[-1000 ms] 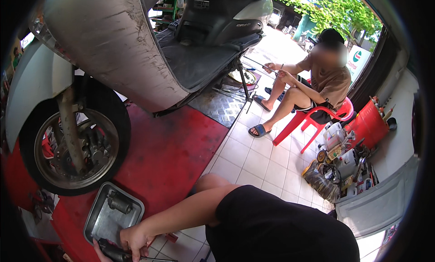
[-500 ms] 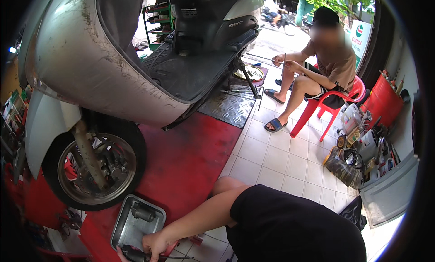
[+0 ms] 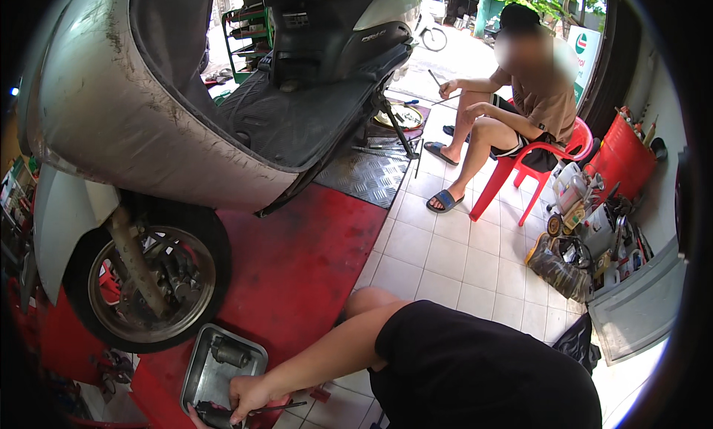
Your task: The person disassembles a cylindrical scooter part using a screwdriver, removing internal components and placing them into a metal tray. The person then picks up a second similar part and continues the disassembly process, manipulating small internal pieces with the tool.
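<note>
My right hand (image 3: 249,396) is closed at the near end of a metal tray (image 3: 186,377), its fingers around a thin dark rod (image 3: 281,408) that sticks out to the right. Just under and left of those fingers is a dark cylindrical part (image 3: 214,416). Fingers of my left hand (image 3: 194,417) press against its left side; the rest of that hand is cut off by the lower edge. A second dark cylindrical part (image 3: 230,352) lies at the tray's far end, touched by neither hand.
A grey scooter (image 3: 178,132) stands over the red platform (image 3: 297,251), its front wheel (image 3: 152,273) beside the tray. On a red chair (image 3: 494,188) at the right, a person (image 3: 538,95) sits holding a thin stick. Bottles and a bag (image 3: 561,266) line the right wall.
The view has shifted a little. The thin rod in my right hand now tilts up to the right rather than lying nearly level. The seated person's hands have moved apart.
</note>
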A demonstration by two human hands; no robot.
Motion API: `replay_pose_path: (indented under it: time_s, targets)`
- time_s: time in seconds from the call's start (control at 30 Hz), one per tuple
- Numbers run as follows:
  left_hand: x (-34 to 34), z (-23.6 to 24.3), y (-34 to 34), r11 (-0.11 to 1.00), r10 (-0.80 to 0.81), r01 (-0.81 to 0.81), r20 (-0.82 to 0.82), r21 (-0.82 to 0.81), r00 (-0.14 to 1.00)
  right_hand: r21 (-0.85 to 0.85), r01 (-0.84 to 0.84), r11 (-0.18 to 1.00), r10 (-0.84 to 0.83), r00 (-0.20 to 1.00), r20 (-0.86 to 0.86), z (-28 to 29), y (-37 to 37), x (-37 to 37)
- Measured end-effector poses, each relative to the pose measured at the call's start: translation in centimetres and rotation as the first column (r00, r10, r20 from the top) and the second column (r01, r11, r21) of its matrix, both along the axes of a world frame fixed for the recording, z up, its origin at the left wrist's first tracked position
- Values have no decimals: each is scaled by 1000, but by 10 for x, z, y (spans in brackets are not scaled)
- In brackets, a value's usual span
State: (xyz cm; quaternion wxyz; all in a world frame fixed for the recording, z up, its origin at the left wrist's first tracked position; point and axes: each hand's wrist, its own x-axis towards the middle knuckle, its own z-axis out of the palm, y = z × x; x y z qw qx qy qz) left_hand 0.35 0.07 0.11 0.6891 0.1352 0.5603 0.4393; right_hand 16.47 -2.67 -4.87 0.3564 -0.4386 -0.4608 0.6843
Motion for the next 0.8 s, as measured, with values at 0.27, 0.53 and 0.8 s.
replay_pose_path:
  time_s: [0.27, 0.53, 0.8]
  targets:
    - [-4, -36, 8, 997, -75, 78, 79, -25, 994, 468, -65, 881, -129, 920, 371, 32, -15, 18]
    - [0, -58, 7, 988, -152, 152, 68, -3, 986, 399, -114, 910, -38, 934, 354, 39, -16, 17]
    - [-9, -63, 12, 983, -177, 176, 15, 61, 984, 461, -69, 884, -128, 915, 384, 35, -16, 2]
